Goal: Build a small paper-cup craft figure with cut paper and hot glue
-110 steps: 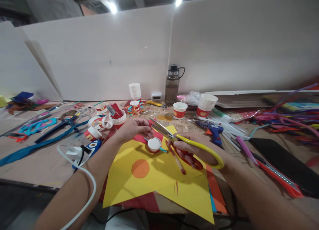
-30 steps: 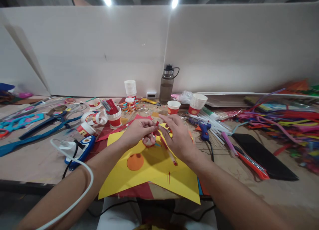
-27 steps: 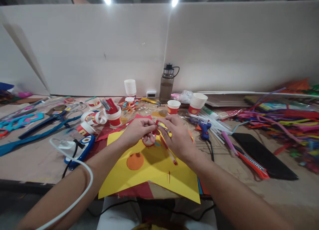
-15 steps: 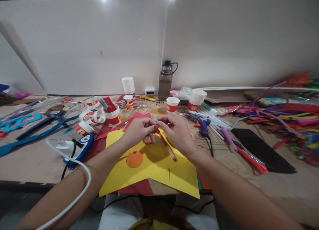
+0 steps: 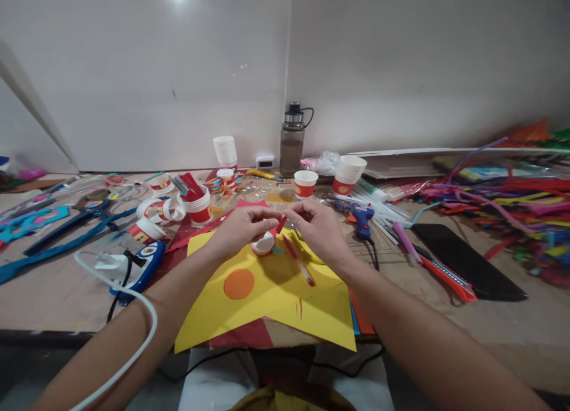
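My left hand and my right hand come close together above a yellow paper sheet. Both are closed in a pinch, with a small red strip between their fingertips. Fingers partly hide it, so its full shape is unclear. Just below the left fingers, a cut piece of white and red paper cup rests on the sheet. A red pen lies under the right hand. Nearer to me on the sheet is an orange paper circle.
Left are a cup of red strips, cut cup rings, blue-handled scissors and a blue power strip with a white cable. Right are a blue glue gun, an orange cutter and a black phone-like slab. A bottle stands behind.
My fingertips have drawn slightly apart, and more of the red strip shows between them. The cut cup piece below is less covered. The view has shifted slightly.
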The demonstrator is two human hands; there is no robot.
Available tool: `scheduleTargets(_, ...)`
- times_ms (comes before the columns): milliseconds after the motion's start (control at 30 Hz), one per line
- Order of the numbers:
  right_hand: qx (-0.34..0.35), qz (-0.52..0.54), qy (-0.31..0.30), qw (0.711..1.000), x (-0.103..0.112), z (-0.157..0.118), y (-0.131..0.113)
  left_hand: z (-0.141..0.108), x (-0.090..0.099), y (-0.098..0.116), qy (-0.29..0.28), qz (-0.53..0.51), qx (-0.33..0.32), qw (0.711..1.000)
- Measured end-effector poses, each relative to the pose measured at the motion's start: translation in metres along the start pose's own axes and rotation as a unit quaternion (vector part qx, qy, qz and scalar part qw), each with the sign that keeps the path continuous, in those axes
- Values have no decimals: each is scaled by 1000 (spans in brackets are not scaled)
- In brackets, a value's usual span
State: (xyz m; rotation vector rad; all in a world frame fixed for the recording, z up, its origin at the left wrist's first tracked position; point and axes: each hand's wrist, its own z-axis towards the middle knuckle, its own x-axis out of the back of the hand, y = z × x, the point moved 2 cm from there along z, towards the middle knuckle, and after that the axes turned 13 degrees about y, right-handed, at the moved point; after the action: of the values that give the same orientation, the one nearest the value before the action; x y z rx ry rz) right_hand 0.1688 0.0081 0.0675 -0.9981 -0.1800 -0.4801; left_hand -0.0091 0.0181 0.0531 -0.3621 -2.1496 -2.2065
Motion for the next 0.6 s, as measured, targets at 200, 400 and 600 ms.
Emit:
scheduleTargets(200,151,-40,19,988,-5,-8,-8,0,-10,-3,-40,-158,54,985)
scheduleTargets(400,197,-39,24,979,-7,-11,-9,-1,-10,-4,-60,-164,63,983)
scheduleTargets(600,147,-15,7,989,-7,-12,-9,-1,-10,-6,-68,-180,93,977)
